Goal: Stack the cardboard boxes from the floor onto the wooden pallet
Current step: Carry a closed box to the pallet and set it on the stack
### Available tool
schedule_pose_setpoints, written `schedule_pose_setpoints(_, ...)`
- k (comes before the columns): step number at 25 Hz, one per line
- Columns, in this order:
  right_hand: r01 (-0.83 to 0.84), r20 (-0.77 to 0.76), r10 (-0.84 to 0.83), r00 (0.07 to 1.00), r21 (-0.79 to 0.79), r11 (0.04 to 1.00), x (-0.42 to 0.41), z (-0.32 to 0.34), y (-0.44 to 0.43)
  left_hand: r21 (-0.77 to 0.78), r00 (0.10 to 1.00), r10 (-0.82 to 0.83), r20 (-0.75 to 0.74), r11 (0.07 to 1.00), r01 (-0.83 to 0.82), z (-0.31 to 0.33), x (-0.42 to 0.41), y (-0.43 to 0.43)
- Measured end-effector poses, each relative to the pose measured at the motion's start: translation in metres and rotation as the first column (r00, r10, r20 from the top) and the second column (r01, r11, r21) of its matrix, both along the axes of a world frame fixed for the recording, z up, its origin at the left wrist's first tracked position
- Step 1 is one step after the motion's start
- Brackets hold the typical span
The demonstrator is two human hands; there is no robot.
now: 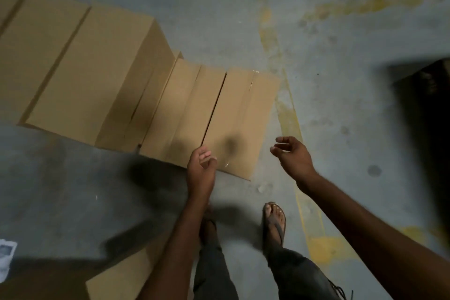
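Observation:
A low cardboard box [233, 114] lies on the concrete floor just ahead of me, its top flaps closed along a dark seam. A taller stack of cardboard boxes [80, 68] stands to its left. My left hand [201, 168] hovers over the low box's near edge, fingers loosely curled, holding nothing. My right hand [292, 153] hangs in the air to the right of that box, fingers relaxed and empty. Another cardboard box [121, 280] shows at the bottom, partly behind my left forearm. No wooden pallet is in view.
My sandalled feet [274, 221] stand on the grey floor close to the low box. Worn yellow floor lines [289, 114] run past the box's right side. A dark blurred object [428, 109] fills the right edge. A white paper [6, 256] lies at the lower left.

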State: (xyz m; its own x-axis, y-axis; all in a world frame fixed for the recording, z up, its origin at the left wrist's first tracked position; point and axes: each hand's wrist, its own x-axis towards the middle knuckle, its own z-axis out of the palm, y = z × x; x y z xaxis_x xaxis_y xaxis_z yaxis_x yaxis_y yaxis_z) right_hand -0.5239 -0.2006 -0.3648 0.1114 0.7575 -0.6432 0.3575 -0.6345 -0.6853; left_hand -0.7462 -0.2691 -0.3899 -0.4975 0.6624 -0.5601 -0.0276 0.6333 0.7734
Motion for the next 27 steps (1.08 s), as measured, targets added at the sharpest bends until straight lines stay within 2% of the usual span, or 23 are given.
schedule_pose_setpoints(3, 0.060, 0.108, -0.058, 0.993, -0.018, 0.998, -0.025, -0.079, 0.029, -0.068, 0.989, -0.144, -0.015, 0.987, 0.142, -0.072, -0.029, 0.044)
schedule_pose_setpoints(6, 0.030, 0.204, -0.007, 0.979, -0.111, 0.993, -0.046, -0.162, 0.045, -0.118, 0.977, -0.208, -0.043, 0.972, 0.202, -0.135, -0.053, 0.073)
schedule_pose_setpoints(9, 0.021, 0.256, 0.021, 0.967, -0.158, 0.987, -0.062, -0.234, 0.059, -0.136, 0.972, -0.236, -0.014, 0.963, 0.232, -0.198, -0.070, 0.095)
schedule_pose_setpoints(13, 0.060, 0.277, -0.023, 0.961, -0.126, 0.990, -0.072, -0.305, 0.078, -0.160, 0.967, -0.254, -0.013, 0.955, 0.249, -0.260, -0.077, 0.115)
schedule_pose_setpoints(17, 0.089, 0.260, -0.055, 0.964, -0.119, 0.989, -0.061, -0.333, 0.075, -0.161, 0.964, -0.264, -0.037, 0.953, 0.255, -0.291, -0.075, 0.127)
schedule_pose_setpoints(23, 0.205, 0.091, -0.200, 0.976, -0.053, 0.977, -0.020, -0.348, 0.063, -0.163, 0.924, -0.359, -0.131, 0.927, 0.337, -0.298, -0.053, 0.150)
schedule_pose_setpoints(25, 0.253, 0.031, -0.251, 0.967, -0.097, 0.963, 0.001, -0.350, 0.063, -0.181, 0.876, -0.474, -0.084, 0.872, 0.454, -0.295, -0.038, 0.160)
schedule_pose_setpoints(27, 0.317, -0.001, -0.323, 0.946, -0.188, 0.930, 0.016, -0.347, 0.068, -0.211, 0.796, -0.605, 0.003, 0.778, 0.592, -0.275, -0.017, 0.168)
